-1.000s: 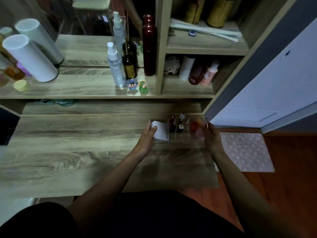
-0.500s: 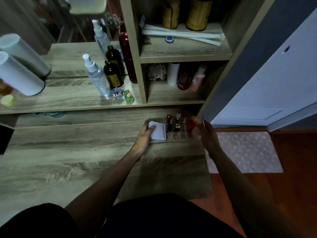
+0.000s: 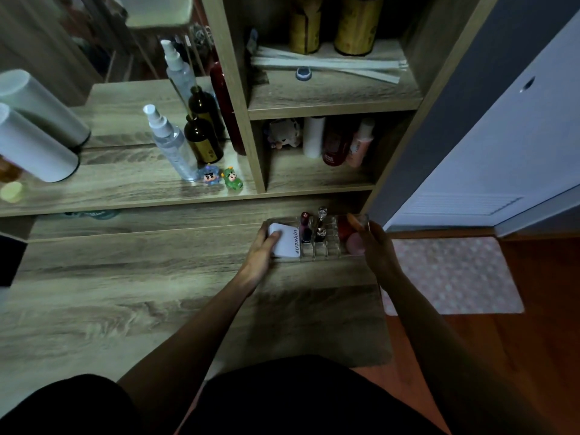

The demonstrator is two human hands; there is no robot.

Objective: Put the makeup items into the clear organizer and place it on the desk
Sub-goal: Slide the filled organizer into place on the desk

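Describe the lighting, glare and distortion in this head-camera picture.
Head view: dim throughout, brightest on the wooden desk and white compact; the clear organizer nearly vanishes except faint edge glints; both hands, left hand and right hand, are dark; wide-angle bending tilts the shelf uprights; edges are soft.

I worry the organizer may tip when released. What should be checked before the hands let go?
1. Left hand grips the clear plastic organizer at its left end: ok.
2. Right hand holds its right end: ok.
3. White flat compact sits inside: ok.
4. Dark lipstick tubes stand upright in slots: ok.
5. Organizer base rests flat on the wooden desk: cannot tell.
6. Desk around it free of clutter: ok.
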